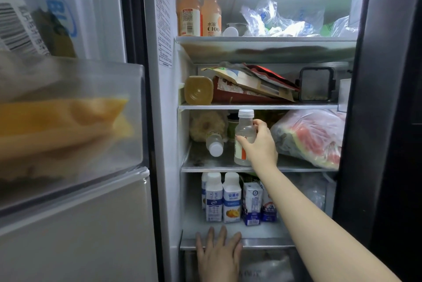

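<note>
I look into an open fridge. My right hand [259,142] grips a clear, nearly empty bottle [243,132] with a white cap and an orange-white label. The bottle stands upright near the front of the third shelf [205,169]. My left hand [219,252] rests flat, fingers straight, on the front edge of the lowest shelf [267,242]. A second white-capped bottle [214,144] lies on its side just left of the held bottle.
Milk and yogurt cartons [231,199] stand on the lowest shelf. Bagged watermelon [312,136] fills the right of the third shelf. Two juice bottles [198,10] and plastic bags sit on top. Packets [251,85] and a black-rimmed box lie on the second shelf. The door bin [68,110] juts out at left.
</note>
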Motion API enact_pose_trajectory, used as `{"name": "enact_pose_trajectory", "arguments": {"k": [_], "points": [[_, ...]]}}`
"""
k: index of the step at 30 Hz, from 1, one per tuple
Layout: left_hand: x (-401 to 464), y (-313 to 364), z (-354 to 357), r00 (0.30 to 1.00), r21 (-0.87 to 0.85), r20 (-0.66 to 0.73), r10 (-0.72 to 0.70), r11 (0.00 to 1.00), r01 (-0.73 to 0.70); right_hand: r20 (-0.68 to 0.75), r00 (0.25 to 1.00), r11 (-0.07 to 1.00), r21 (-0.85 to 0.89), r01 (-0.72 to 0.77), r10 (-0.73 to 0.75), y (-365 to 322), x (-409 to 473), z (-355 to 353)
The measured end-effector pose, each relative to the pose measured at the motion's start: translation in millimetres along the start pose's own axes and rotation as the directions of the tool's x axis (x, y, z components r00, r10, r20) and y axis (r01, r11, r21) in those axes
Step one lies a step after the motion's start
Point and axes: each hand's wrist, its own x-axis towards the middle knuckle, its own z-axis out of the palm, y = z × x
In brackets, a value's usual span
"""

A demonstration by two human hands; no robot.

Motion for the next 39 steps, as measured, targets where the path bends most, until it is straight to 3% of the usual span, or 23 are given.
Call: {"name": "enact_pose_trajectory", "arguments": {"k": [6,8,11,16,17,19,21,24,32,35,39], "points": [[-6,0,6,0.972,0.071,-0.225,0.074,0.996,-0.059,0.037,0.999,0.998,0.065,-0.017,0.015,7,6,3],[-4,0,2,0.992,0.037,-0.126,0.02,0.999,-0.015,0.047,0.999,0.997,0.069,-0.023,0.02,8,8,5],[-8,-1,1,0.984,-0.004,-0.178,0.002,1.0,-0.003,0.058,0.998,0.999,0.049,-0.02,0.018,12,8,7],[-8,2,5,0.986,0.053,-0.158,0.049,0.998,-0.041,0.111,0.994,0.999,-0.026,0.022,-0.019,21,-1,6],[-7,-1,9,0.993,0.002,-0.108,0.038,0.999,-0.038,0.119,0.993,0.999,-0.027,0.021,-0.018,23,-3,5],[-10,-1,11,0.98,-0.031,-0.195,0.029,0.999,-0.035,0.129,0.991,0.999,-0.026,0.018,-0.015,28,-6,2],[-10,2,7,0.997,-0.013,-0.078,-0.023,1.0,0.022,0.139,0.99,1.0,-0.023,0.015,-0.012,31,-9,-2],[-14,3,2,0.997,-0.057,-0.051,-0.059,0.997,0.056,0.139,0.99,1.0,-0.011,0.021,-0.019,33,-18,-11],[-25,0,4,0.978,-0.009,-0.208,0.031,0.999,-0.034,0.184,0.972,0.981,-0.1,0.164,-0.144,45,-73,-43],[-29,0,7,0.994,-0.032,-0.111,-0.003,0.999,0.0,0.223,0.964,0.98,-0.1,0.171,-0.145,58,-102,-52],[-50,5,8,0.991,-0.015,-0.134,0.004,1.0,-0.006,0.33,0.937,0.98,-0.116,0.159,-0.113,76,-144,-60]]}}
